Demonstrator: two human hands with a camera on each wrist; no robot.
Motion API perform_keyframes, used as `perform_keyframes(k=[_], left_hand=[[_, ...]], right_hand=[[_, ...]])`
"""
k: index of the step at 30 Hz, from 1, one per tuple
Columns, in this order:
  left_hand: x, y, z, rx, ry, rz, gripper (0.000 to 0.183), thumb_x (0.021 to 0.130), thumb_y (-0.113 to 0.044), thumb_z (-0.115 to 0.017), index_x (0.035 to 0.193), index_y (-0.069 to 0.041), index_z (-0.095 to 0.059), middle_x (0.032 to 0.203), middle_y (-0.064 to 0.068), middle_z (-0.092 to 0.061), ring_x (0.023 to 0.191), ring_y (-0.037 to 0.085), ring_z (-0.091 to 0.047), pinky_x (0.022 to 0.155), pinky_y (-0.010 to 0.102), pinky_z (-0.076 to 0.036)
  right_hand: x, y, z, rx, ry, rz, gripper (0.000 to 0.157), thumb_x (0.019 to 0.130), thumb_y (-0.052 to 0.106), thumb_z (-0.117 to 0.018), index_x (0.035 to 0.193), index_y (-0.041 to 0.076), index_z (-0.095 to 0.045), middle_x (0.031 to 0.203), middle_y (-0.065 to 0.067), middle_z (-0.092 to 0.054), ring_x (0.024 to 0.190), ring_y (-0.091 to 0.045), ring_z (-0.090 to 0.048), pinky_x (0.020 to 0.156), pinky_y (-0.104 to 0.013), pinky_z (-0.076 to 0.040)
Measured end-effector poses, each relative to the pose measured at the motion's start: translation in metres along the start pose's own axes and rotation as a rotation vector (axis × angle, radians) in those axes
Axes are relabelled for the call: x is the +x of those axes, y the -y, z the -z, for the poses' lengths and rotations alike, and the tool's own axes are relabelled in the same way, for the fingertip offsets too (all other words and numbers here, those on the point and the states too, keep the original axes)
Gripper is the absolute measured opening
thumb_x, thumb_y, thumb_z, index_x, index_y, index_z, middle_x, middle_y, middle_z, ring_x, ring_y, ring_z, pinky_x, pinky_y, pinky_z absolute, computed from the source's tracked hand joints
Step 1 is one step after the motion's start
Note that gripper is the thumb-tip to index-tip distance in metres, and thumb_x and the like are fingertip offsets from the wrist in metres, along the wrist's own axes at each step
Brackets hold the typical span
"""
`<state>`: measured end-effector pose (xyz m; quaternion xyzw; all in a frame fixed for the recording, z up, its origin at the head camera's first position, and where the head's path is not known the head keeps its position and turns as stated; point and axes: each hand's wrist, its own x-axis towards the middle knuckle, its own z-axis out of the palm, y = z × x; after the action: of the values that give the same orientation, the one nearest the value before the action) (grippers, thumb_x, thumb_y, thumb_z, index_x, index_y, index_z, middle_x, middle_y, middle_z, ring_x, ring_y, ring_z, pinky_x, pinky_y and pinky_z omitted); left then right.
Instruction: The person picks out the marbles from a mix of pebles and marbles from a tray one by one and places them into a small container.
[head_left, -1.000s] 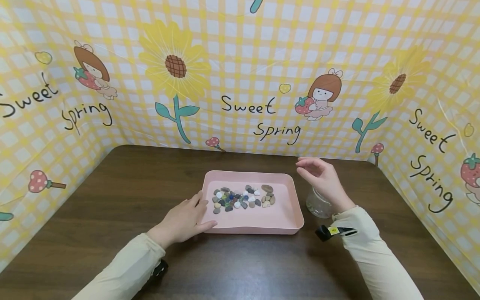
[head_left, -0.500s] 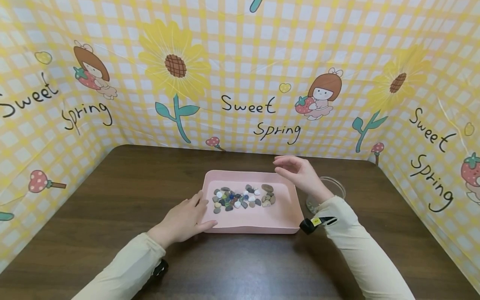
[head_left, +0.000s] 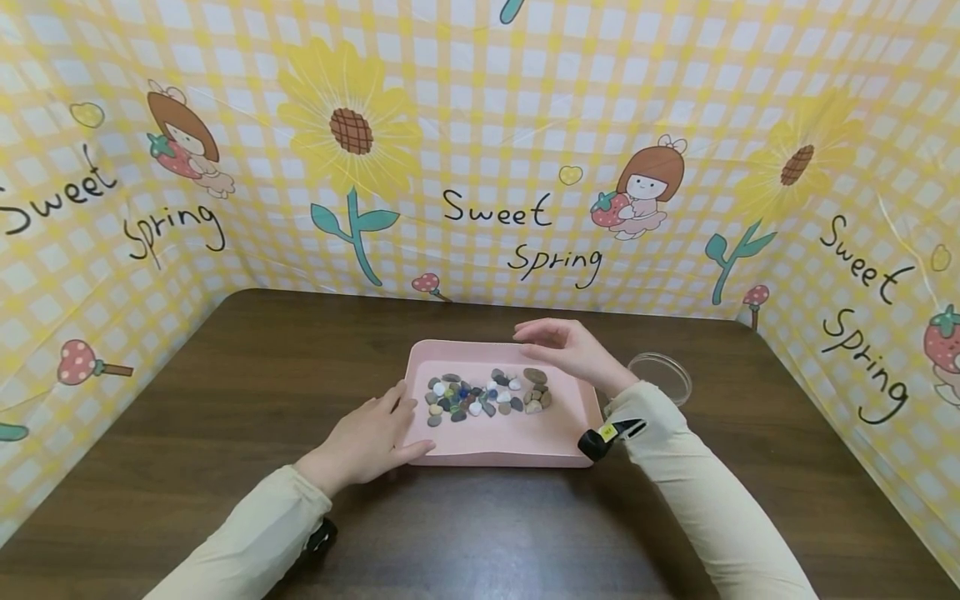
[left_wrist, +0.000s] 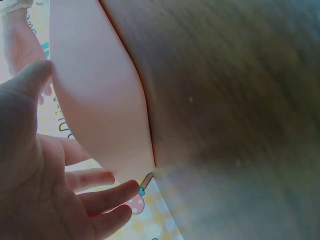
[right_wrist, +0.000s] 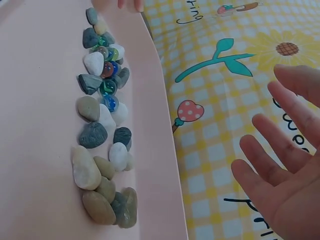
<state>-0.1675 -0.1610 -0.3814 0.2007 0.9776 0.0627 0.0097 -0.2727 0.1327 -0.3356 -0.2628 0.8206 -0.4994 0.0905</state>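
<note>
The fingers of the right hand are parted and loosely extended, holding nothing; in the head view they hang over the far right part of the pink tray, and the right wrist view shows them apart from the stones. The left hand lies at the tray's left end, its fingers spread, its thumb touching the rim near the close corner and the other fingers along the left side.

Inside the tray, a band of mixed stones runs from the left toward the middle, dark grey, white and tan, with glass marbles in blue, green and amber among them. At the right end of this band sits a cluster of tan pebbles, with a larger flat brown stone just behind it.

To the right of the tray, a clear glass jar stands partly hidden behind the right wrist. Black straps circle the cream sleeves. All rests on a dark wood tabletop, enclosed by yellow checked cloth printed with sunflowers and "Sweet Spring".
</note>
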Motion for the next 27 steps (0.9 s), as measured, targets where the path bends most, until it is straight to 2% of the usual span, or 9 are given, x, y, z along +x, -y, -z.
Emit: perform_keyframes(k=[7, 14, 17, 21, 24, 27], left_hand=[[-0.001, -0.001, 0.000, -0.013, -0.004, 0.005, 0.074, 0.087, -0.058, -0.050, 0.129, 0.004, -0.052, 0.143, 0.029, -0.038, 0.125, 0.040, -0.048, 0.103, 0.050, -0.040], [0.000, -0.001, 0.000, -0.012, -0.005, 0.003, 0.075, 0.087, -0.058, -0.049, 0.129, 0.004, -0.052, 0.143, 0.028, -0.038, 0.124, 0.040, -0.048, 0.103, 0.050, -0.040], [0.000, -0.001, 0.000, -0.011, -0.004, 0.004, 0.075, 0.087, -0.058, -0.049, 0.129, 0.004, -0.052, 0.143, 0.028, -0.038, 0.124, 0.040, -0.048, 0.103, 0.050, -0.040], [0.000, 0.000, 0.000, -0.015, -0.005, 0.006, 0.075, 0.087, -0.058, -0.049, 0.129, 0.004, -0.052, 0.143, 0.029, -0.038, 0.125, 0.040, -0.048, 0.103, 0.050, -0.040], [0.000, 0.000, 0.000, -0.015, -0.008, 0.004, 0.074, 0.087, -0.058, -0.049, 0.129, 0.004, -0.052, 0.143, 0.029, -0.038, 0.124, 0.040, -0.048, 0.103, 0.050, -0.040], [0.000, 0.000, 0.000, -0.013, -0.011, 0.003, 0.074, 0.087, -0.058, -0.049, 0.128, 0.004, -0.052, 0.142, 0.029, -0.038, 0.124, 0.040, -0.048, 0.103, 0.050, -0.040]], right_hand=[[0.010, -0.005, -0.007, -0.027, 0.062, -0.040, 0.026, 0.089, 0.015, -0.062, 0.113, 0.004, -0.065, 0.132, -0.013, -0.056, 0.123, -0.025, -0.053, 0.105, -0.043, -0.040], [0.019, -0.016, -0.012, 0.001, 0.115, -0.076, 0.034, 0.089, 0.024, -0.064, 0.116, 0.005, -0.064, 0.131, -0.006, -0.057, 0.123, -0.022, -0.053, 0.103, -0.044, -0.042], [0.022, -0.020, -0.015, 0.004, 0.132, -0.088, 0.033, 0.088, 0.025, -0.065, 0.116, 0.007, -0.064, 0.130, -0.004, -0.058, 0.121, -0.020, -0.055, 0.102, -0.041, -0.043], [0.025, -0.023, -0.019, -0.021, 0.147, -0.124, 0.031, 0.088, 0.025, -0.064, 0.114, 0.009, -0.066, 0.132, -0.001, -0.058, 0.114, -0.017, -0.058, 0.093, -0.033, -0.046], [0.028, -0.025, -0.022, -0.034, 0.161, -0.140, 0.028, 0.089, 0.021, -0.063, 0.113, 0.006, -0.067, 0.132, -0.003, -0.058, 0.119, -0.019, -0.055, 0.094, -0.033, -0.047], [0.031, -0.027, -0.024, -0.048, 0.183, -0.144, 0.026, 0.089, 0.017, -0.062, 0.111, 0.003, -0.067, 0.131, -0.006, -0.059, 0.128, -0.020, -0.049, 0.102, -0.038, -0.043]])
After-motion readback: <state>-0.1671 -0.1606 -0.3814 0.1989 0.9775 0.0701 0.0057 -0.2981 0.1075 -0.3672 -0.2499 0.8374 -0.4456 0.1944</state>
